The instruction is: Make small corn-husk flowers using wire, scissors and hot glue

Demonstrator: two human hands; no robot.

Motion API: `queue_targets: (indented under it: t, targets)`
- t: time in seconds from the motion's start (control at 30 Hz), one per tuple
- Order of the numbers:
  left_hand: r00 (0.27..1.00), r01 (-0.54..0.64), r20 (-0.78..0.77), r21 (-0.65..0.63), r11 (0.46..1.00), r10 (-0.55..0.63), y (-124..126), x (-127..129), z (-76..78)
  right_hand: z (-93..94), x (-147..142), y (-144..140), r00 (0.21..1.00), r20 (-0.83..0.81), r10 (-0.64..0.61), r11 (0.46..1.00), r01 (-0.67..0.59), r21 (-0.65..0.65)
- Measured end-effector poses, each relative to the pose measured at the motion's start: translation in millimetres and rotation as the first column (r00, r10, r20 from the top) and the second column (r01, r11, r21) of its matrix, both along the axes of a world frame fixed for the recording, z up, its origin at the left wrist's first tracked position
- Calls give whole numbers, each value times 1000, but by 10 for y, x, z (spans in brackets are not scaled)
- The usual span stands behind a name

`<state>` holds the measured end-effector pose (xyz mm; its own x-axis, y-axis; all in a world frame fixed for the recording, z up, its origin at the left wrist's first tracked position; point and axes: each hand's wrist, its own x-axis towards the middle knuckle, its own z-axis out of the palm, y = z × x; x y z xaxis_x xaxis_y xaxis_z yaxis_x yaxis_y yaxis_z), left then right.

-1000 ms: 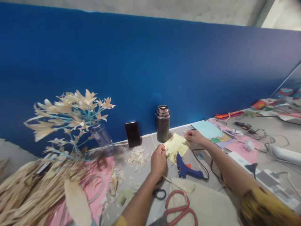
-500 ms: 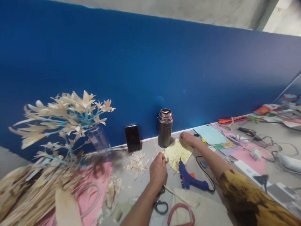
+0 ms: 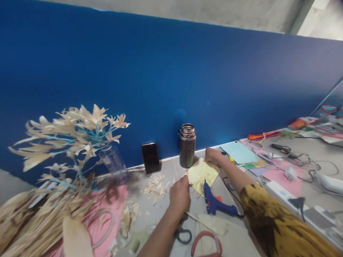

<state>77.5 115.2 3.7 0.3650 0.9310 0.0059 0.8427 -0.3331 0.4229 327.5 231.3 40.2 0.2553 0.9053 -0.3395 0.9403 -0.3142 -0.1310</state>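
A pale yellow sheet of paper point(image 3: 200, 175) with small bits on it lies on the table in front of me. At its left corner my left hand point(image 3: 180, 194) is closed, thumb and fingers pinching the edge. My right hand point(image 3: 213, 156) reaches across to the sheet's far right corner, its fingers curled closed on it; the fingertips are partly hidden. A blue hot glue gun point(image 3: 217, 202) lies on its side, its nozzle touching or just over the sheet's near edge. Behind the paper stands a dark metal flask point(image 3: 187, 148), its lid off.
Pale shavings point(image 3: 155, 187) lie left of my hand, near a propped phone point(image 3: 151, 158). Dried-husk flowers point(image 3: 91, 123) and a husk pile point(image 3: 40, 217) fill the left. Scissors point(image 3: 206, 235) lie close by; papers, cords and a power strip point(image 3: 284, 196) spread rightward.
The view has shifted very slightly. Both hands stay at the yellow paper's corners, and the right forearm and sleeve have swung a little to the left.
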Motion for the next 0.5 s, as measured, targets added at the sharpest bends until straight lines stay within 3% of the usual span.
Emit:
queue_targets:
  t: [0.17,0.37,0.43,0.5]
  targets:
    - [1000,-3,-21,6,1000,3,-4,-3,-3,46,-87,9,999,43,-3,997,0,72]
    - [1000,-21,-14,11,1000,21,-25,-1,-55,240,70,-224,1000,26,-15,957,7,289]
    - [997,-44,71,14,999,43,-25,-6,-53,322,138,-423,1000,-6,31,923,-26,385]
    - [958,-101,273,41,994,86,-17,-6,-5,377,139,-709,993,-36,116,864,-83,497]
